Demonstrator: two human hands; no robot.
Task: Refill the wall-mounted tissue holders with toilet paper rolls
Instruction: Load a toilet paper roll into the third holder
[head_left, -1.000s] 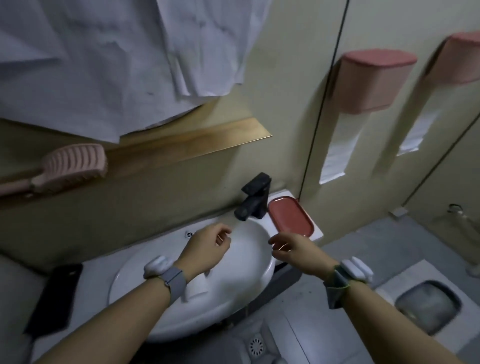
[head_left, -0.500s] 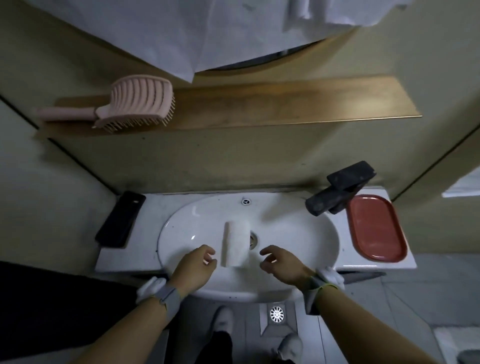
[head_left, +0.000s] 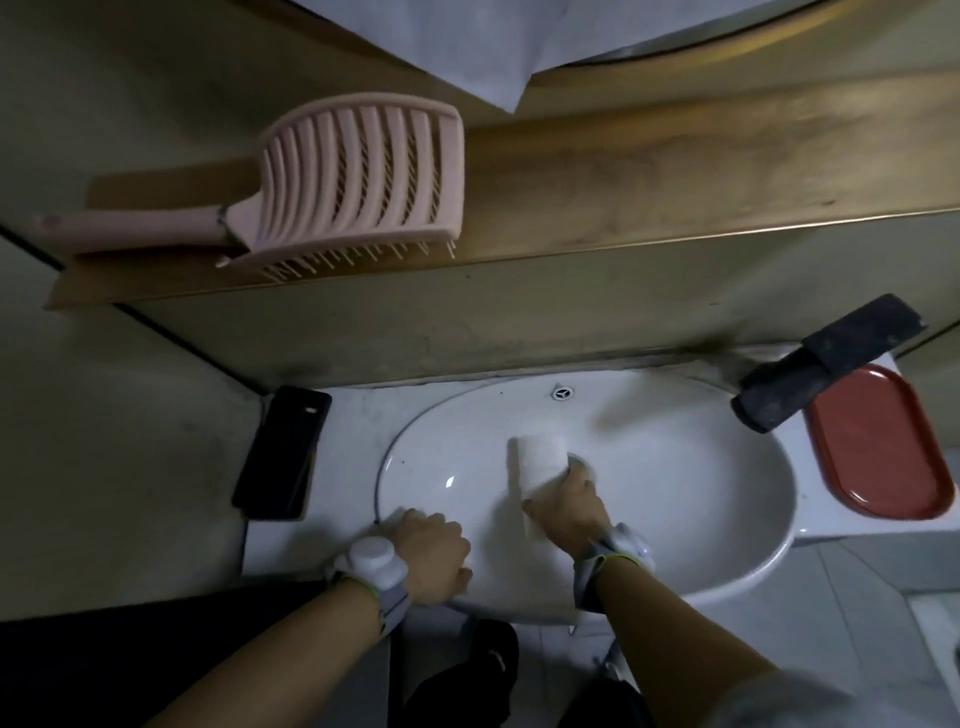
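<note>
A white toilet paper roll (head_left: 535, 460) lies in the bowl of the white sink (head_left: 675, 483), near its middle. My right hand (head_left: 569, 512) grips the roll's near end, thumb on its left side and fingers round its right. My left hand (head_left: 434, 551) rests on the sink's front left rim with its fingers curled over the edge and holds nothing. The wall-mounted tissue holders are out of view.
A black tap (head_left: 826, 364) juts over the sink's right side, beside a red oval tray (head_left: 878, 447). A black phone (head_left: 283, 452) lies left of the bowl. A pink hairbrush (head_left: 332, 182) lies on the wooden shelf (head_left: 675, 176) above.
The view has swung left from the pink holders down to the sink. My right hand has closed on the roll. My left hand has moved down onto the sink's rim.
</note>
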